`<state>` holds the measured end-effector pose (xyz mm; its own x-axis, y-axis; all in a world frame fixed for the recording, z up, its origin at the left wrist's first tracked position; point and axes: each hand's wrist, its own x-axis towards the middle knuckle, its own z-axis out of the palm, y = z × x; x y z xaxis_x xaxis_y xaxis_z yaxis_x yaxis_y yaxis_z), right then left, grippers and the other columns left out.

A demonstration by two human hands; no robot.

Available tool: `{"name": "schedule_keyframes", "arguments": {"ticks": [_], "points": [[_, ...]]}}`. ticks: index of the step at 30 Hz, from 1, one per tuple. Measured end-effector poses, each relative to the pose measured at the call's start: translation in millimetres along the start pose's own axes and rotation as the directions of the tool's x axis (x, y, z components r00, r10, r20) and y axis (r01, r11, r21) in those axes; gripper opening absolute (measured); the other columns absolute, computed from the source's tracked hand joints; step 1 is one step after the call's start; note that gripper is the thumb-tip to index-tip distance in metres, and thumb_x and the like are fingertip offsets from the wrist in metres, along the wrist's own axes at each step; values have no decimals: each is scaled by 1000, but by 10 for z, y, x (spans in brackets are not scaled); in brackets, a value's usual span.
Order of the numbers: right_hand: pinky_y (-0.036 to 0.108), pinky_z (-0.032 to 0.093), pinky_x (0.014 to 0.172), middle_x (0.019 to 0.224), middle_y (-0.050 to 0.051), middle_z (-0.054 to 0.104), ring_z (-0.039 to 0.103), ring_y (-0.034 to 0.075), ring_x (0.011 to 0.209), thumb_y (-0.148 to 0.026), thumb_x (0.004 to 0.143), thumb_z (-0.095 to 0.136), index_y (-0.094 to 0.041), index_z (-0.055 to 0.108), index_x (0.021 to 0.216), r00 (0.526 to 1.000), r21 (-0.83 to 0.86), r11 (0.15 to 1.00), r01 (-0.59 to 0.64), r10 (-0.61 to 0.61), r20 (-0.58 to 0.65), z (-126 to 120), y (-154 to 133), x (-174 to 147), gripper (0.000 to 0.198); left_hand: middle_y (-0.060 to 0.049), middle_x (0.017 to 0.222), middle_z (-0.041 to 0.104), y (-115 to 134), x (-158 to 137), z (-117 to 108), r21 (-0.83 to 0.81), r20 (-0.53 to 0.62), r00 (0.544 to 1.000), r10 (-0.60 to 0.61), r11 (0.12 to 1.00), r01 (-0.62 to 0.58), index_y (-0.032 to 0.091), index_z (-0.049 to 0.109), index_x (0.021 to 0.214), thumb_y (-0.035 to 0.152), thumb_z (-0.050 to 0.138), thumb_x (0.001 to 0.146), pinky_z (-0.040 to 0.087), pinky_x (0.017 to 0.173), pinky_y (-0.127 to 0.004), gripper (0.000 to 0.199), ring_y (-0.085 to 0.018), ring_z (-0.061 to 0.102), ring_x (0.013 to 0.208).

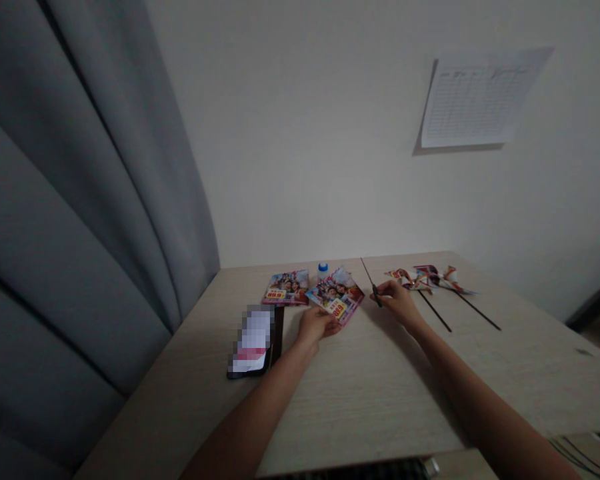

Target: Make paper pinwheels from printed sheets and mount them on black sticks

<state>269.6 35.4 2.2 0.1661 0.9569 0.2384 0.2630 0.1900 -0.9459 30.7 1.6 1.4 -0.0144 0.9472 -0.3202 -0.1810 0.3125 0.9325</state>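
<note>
My left hand (317, 325) is closed on the lower corner of a colourful printed paper square (336, 293), which is tilted over the table. In my right hand (396, 300) is a slim tool with a dark handle and a long thin shaft (368, 275), like a small screwdriver. Its shaft points up and away, just right of the paper and apart from it. More of the same printed paper (286, 288) lies to the left. Behind the held sheet stands a small bottle with a blue cap (323, 267), partly hidden.
Two paper pinwheels (411, 280) on dark sticks (475, 312) lie right of my right hand. A phone (253, 340) rests at the left, beside a dark strip (278, 327). A grey curtain (105, 167) borders the table's left side; a wall stands behind.
</note>
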Motion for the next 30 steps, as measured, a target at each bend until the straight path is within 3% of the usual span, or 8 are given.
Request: {"name": "schedule_keyframes", "arguments": {"ticks": [5, 10, 14, 18, 25, 30], "points": [[32, 53, 65, 77, 5, 71, 68, 23, 75, -39, 56, 78, -20, 57, 80, 999, 48, 998, -35, 34, 22, 11, 48, 9, 38, -4, 63, 71, 34, 30, -23, -36, 6, 1000, -1, 999, 1, 14, 61, 70, 5, 72, 71, 57, 58, -23, 14, -13, 67, 53], [31, 52, 66, 76, 5, 74, 70, 20, 71, -32, 66, 73, -18, 60, 108, 977, 54, 992, -112, 100, 190, -8, -14, -16, 46, -5, 63, 71, 36, 29, -11, -61, 23, 1000, 1, 998, 1, 14, 60, 75, 10, 75, 71, 53, 52, -21, 16, -13, 66, 51], [33, 52, 70, 72, 7, 74, 69, 21, 70, -34, 73, 68, -15, 68, 96, 947, -86, 990, -115, 136, 291, -16, -159, -82, 30, -4, 64, 71, 17, 30, 15, -88, 20, 1000, 16, 996, -14, 15, 60, 77, 9, 71, 74, 50, 51, -18, 13, -12, 66, 52], [34, 50, 69, 67, 7, 72, 66, 22, 68, -39, 75, 63, -15, 71, 81, 916, -150, 983, -108, 157, 369, -29, -308, -195, 25, -4, 64, 70, -1, 45, 45, -109, 11, 1000, 14, 994, -13, 14, 62, 77, 9, 70, 74, 47, 50, -16, 10, -10, 65, 53], [30, 45, 63, 69, 6, 71, 62, 20, 66, -46, 72, 63, -16, 69, 75, 860, -106, 971, -214, 239, 451, 25, -443, -400, 31, -3, 66, 70, -11, 65, 169, -149, -2, 1000, 26, 988, -26, 14, 61, 78, 16, 76, 73, 49, 50, -18, 16, -11, 65, 52], [28, 38, 55, 59, 2, 66, 56, 17, 55, -45, 67, 61, -15, 67, 85, 834, -32, 950, -311, 289, 471, 93, -428, -496, 36, -3, 72, 71, -20, 36, 179, -172, -2, 998, 62, 983, -61, 15, 59, 83, 21, 77, 73, 51, 51, -21, 21, -11, 65, 52]]}}
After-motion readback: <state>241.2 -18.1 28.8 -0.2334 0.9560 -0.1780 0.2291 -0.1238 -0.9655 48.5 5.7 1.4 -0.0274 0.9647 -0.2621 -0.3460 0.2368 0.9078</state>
